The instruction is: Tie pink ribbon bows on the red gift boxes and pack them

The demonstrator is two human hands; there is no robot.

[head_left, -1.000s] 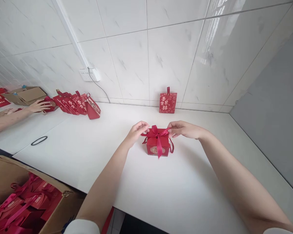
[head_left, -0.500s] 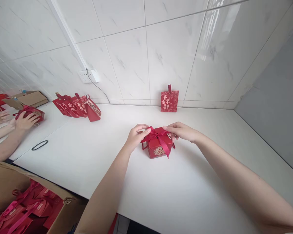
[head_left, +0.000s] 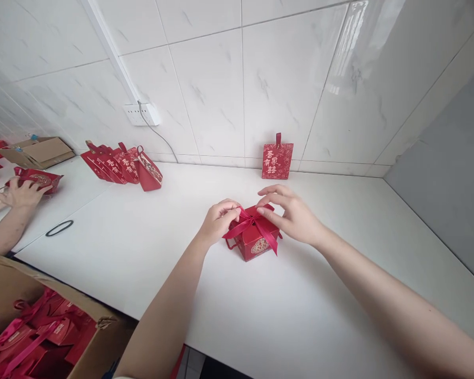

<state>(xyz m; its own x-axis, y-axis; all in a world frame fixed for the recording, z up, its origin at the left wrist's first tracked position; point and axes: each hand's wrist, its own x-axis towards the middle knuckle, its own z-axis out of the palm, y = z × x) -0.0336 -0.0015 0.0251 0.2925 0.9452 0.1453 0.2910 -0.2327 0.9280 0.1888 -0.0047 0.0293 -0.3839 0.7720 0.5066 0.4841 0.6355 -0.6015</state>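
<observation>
A small red gift box [head_left: 247,245] with a gold round emblem sits on the white table, turned a little. Across its top is a red ribbon [head_left: 243,226] tied in a bow, its tails hanging over the front. My left hand [head_left: 221,221] pinches the left loop of the bow between thumb and fingers. On the other side, my right hand [head_left: 292,213] has thumb and index fingertips together at the right part of the bow, with the other fingers raised. Dark red cord handles [head_left: 229,244] stick out at the box's sides.
Behind the box, a red tag-like packet [head_left: 277,161] leans on the tiled wall. Several similar packets [head_left: 118,164] stand left, near a black loop [head_left: 59,228]. A carton [head_left: 90,345] of red boxes is lower left. A co-worker's hand [head_left: 26,193] holds another red box.
The gift box has turned slightly. My right hand has lifted and shifted its fingers inward over the bow, while my left hand stays on its loop. The view has shifted a little.
</observation>
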